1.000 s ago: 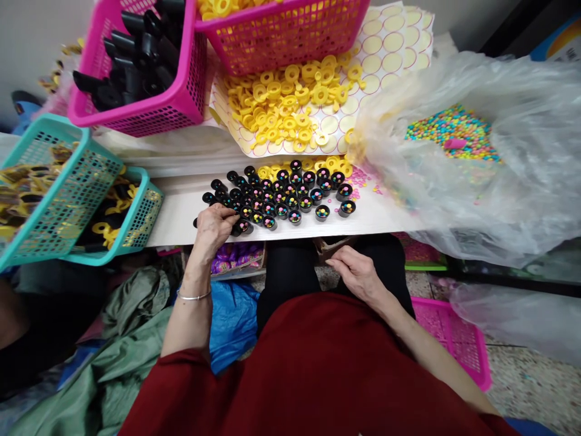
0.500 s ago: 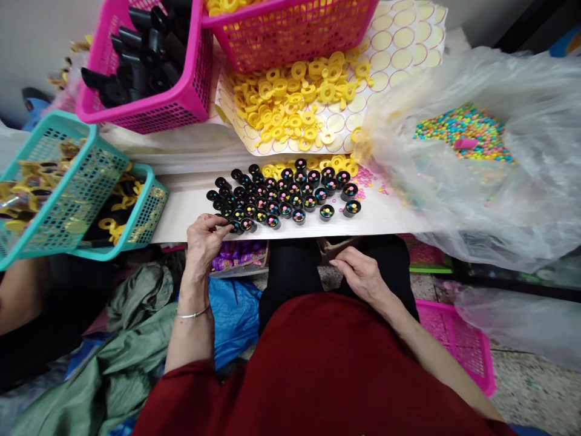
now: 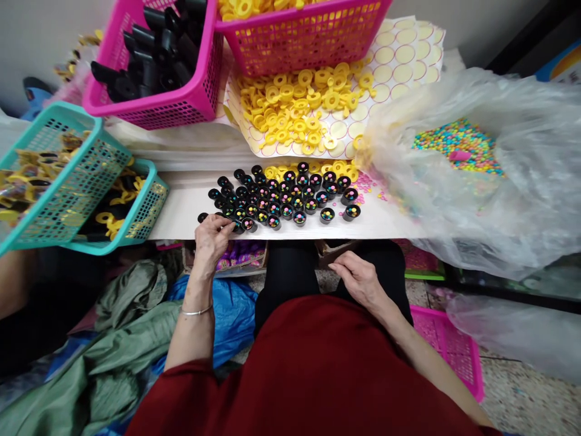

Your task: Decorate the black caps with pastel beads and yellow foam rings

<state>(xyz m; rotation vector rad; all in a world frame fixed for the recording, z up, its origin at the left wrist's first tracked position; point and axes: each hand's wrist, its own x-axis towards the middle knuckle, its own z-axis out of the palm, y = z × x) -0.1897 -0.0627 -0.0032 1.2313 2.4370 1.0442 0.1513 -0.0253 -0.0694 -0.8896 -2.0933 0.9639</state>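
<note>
My left hand (image 3: 211,233) rests at the front edge of the white table (image 3: 181,209), its fingers pinched on a small black cup at the near left corner of a cluster of black cups (image 3: 284,197) filled with coloured beads. My right hand (image 3: 358,280) lies on my lap below the table edge, fingers loosely curled; I cannot make out whether they hold anything. Yellow rings (image 3: 299,112) lie heaped on a sticker sheet behind the cups.
Two pink baskets stand at the back, one with black parts (image 3: 154,54), one with yellow rings (image 3: 299,30). Teal baskets (image 3: 68,181) sit at the left. A clear plastic bag with coloured beads (image 3: 458,145) spreads on the right. Another pink basket (image 3: 449,351) is on the floor.
My left hand has shifted slightly right and toward the table's front edge, still at the cluster's near left corner. My right hand has stayed on my lap. The view has drifted a little.
</note>
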